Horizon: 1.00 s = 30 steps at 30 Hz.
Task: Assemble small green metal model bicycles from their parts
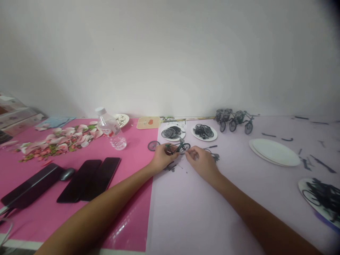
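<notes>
My left hand (160,158) is closed around a small dark model bicycle (183,147), gripping it by the frame. One spoked wheel of it sticks out to the left of the hand, and another shows between my two hands. My right hand (203,162) is pinched at the lower edge of the right wheel; what its fingertips hold is too small to make out. Just behind lie two white plates, one with loose spoked wheels (172,132) and one with dark bicycle parts (204,131). Small dark pieces (170,168) lie below the left hand.
Finished-looking model bicycles (233,120) stand by the wall. To the right are stacked white plates (276,151), scattered dark pieces (322,163) and a plate of parts (322,198). Leftward are a plastic bottle (111,129), pink petals (62,140), two phones (99,179) and a black case (33,186).
</notes>
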Motion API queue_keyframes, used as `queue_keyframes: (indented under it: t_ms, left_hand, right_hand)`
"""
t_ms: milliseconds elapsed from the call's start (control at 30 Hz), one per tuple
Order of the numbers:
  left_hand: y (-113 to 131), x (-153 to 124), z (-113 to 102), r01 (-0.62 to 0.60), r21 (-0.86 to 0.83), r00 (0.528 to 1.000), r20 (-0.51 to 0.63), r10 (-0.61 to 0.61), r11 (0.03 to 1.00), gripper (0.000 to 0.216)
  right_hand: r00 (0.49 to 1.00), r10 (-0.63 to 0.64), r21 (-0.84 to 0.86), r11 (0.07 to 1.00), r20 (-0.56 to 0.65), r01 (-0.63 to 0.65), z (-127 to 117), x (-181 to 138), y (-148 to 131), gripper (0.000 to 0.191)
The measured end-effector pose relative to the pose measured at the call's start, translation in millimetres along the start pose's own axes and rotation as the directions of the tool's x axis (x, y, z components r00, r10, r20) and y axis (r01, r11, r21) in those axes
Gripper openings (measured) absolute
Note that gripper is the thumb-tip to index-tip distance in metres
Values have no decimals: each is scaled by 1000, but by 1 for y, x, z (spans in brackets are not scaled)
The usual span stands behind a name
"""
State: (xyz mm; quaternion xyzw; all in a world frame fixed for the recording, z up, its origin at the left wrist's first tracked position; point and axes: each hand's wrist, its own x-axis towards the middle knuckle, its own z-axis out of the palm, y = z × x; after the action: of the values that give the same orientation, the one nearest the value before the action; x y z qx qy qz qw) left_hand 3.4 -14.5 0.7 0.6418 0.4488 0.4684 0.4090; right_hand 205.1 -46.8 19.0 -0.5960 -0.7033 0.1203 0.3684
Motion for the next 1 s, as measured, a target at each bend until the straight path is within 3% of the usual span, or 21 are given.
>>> queue_keyframes:
  t_ms: [233, 500, 800, 1000]
  left_hand:
    - [1, 0, 0, 14, 10, 1000, -5, -14, 1000, 28]
    - [4, 0, -1, 2, 24, 1000, -4, -1, 1000, 25]
    - [2, 0, 0, -2, 18, 1000, -12, 2, 1000, 25]
    - [1, 0, 0, -23, 7, 1000, -2, 23, 1000, 24]
  right_hand:
    - [996, -94, -35, 995, -6, 93, -1, 2, -1, 31]
    - [996, -86, -45, 995, 8, 87, 0, 1, -2, 35]
    - [997, -68, 8, 998, -19, 69, 1, 1, 2, 13]
    - [995, -98, -30, 995, -8, 98, 1, 3, 1, 30]
